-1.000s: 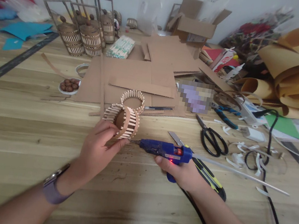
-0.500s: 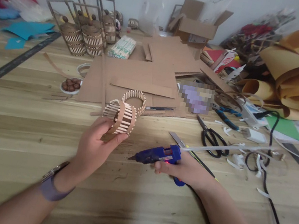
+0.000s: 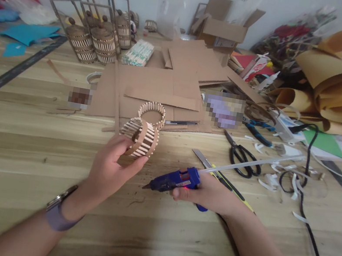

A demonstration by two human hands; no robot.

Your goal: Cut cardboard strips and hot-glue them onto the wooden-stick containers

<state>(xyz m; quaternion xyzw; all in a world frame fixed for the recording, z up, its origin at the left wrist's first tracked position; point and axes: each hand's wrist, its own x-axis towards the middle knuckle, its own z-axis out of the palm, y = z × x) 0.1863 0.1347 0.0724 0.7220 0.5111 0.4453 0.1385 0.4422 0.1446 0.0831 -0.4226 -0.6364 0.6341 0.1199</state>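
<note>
Left hand [image 3: 110, 169] and right hand [image 3: 212, 193] each grip an object over the table [image 3: 25, 182], its sides cut off by the frame; cardboard [image 3: 156, 81] lies beyond, partly covered. Right hand holds a blue glue gun [image 3: 173, 180], handle mostly hidden, nozzle clear of the slatted cylinder [image 3: 146, 142] pinched by left hand, fingertips partly obscured. Utility knife [image 3: 235, 190] passes partly behind the right forearm; slatted ring [image 3: 161, 115] sits behind the cylinder, contact indeterminate; a brown patch [image 3: 80, 96] at left is pixelated, unidentifiable.
</note>
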